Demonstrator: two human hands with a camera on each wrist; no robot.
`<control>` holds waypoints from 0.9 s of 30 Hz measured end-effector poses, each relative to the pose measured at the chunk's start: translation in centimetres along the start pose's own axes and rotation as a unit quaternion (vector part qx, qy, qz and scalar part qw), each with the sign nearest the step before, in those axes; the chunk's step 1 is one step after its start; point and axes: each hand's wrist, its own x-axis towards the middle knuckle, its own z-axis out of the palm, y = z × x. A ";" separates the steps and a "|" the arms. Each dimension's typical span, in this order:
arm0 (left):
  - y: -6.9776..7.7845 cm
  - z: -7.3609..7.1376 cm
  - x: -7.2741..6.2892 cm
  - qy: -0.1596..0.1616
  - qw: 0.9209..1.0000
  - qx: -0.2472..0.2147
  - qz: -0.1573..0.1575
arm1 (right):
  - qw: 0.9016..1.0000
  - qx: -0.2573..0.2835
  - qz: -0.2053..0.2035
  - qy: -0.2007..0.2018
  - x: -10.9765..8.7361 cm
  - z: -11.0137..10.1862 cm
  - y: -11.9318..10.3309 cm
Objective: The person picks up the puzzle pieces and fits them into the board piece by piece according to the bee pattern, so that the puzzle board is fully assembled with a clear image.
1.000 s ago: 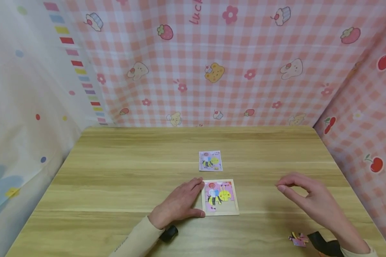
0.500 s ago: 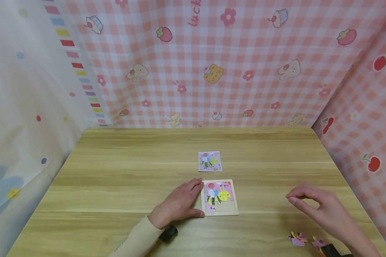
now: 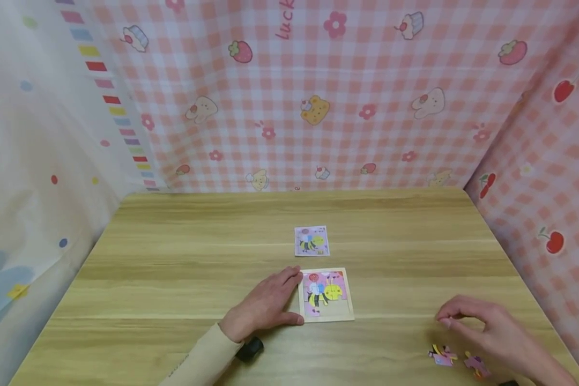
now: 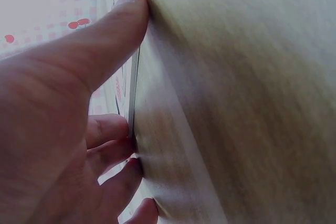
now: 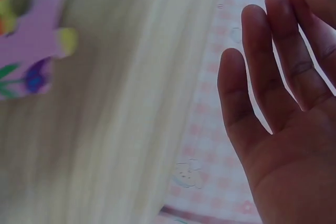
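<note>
A wooden puzzle frame [image 3: 349, 296] lies mid-table, its bee picture partly filled in and bare wood showing at the lower right. My left hand [image 3: 262, 304] rests along its left side; the thumb touches near the lower corner and the fingertips near the upper one. To the right, my right hand [image 3: 492, 328] hovers with thumb and index finger close together and nothing visible between them. Below it are a pink-and-yellow puzzle piece cluster [image 3: 442, 356] and a pink puzzle piece [image 3: 476, 366]. In the right wrist view, a pink piece [image 5: 31, 59] lies left of the loosely extended fingers.
Behind the frame lies a small bee picture card [image 3: 311, 241]. The wood-grain table [image 3: 173, 257] is bounded by a pink checked curtain [image 3: 270, 96] at the back and right, and a white one [image 3: 43, 134] at the left. A black wrist strap [image 3: 250, 349] sits below the left wrist.
My right hand has moved down and slightly right, toward the loose pieces, and the pink piece by its wrist has come into view. The left hand stays at the frame.
</note>
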 end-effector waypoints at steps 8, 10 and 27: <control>-0.3 0.1 -0.2 0.009 1.000 -0.011 0.001 | 0.992 0.066 0.061 -0.088 -0.8 0.0 1.4; -0.4 0.3 -0.3 0.013 1.000 -0.013 0.002 | 0.989 0.080 0.055 -0.107 -0.9 0.1 2.0; -0.2 0.1 0.0 0.005 1.000 -0.014 0.003 | 0.987 0.071 -0.035 -0.137 -2.7 1.4 4.7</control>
